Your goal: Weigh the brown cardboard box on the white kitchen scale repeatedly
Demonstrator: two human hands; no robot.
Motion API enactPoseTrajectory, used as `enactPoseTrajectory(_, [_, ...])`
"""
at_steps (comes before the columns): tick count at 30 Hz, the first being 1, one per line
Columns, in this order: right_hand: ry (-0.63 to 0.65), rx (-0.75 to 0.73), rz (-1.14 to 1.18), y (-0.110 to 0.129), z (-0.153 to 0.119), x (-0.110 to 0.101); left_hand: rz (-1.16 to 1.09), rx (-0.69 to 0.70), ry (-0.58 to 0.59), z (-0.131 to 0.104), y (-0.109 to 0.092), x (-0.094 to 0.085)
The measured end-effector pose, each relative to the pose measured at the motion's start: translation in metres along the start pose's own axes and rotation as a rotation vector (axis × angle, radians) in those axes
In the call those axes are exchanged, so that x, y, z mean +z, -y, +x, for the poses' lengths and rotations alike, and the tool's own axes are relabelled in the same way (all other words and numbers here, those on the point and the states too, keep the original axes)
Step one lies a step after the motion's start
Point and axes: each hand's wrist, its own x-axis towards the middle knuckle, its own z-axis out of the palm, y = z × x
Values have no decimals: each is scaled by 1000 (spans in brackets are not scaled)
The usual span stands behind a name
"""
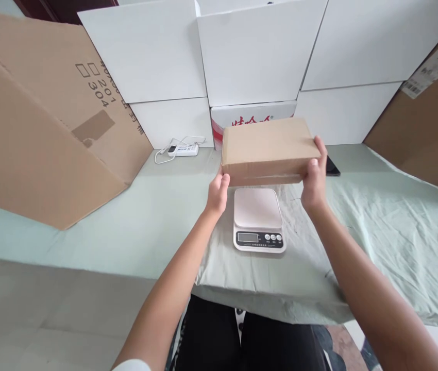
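Note:
A brown cardboard box (269, 144) is held up between both my hands, above and just behind a kitchen scale. My left hand (218, 193) grips its near left corner, thumb on the front face. On the other end, my right hand (315, 178) clasps the right side with the thumb at the front. The white kitchen scale (258, 208) lies on the cloth below, its plate bare and its small display facing me. I cannot read any digits on it. The fingers under the box are hidden.
White panels (257, 56) stand along the back, with a red-lettered white carton (217, 123) behind the held box. Large cardboard sheets flank the left (49, 118) and right (427, 113). A white device with a cable (183, 150) and a dark flat object (332, 167) lie on the green cloth (157, 216).

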Motion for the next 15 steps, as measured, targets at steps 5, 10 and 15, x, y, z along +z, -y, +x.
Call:
enactPoseTrajectory(5, [-10,117,38,-41,-4,25,-28,-117,-48,13,42,3])
enactPoseTrajectory(10, [8,192,71,-59,-15,28,-85,-175,-60,13,57,0])
enactPoseTrajectory(15, [21,232,61,-62,-14,25,-98,-194,-43,16,60,1])
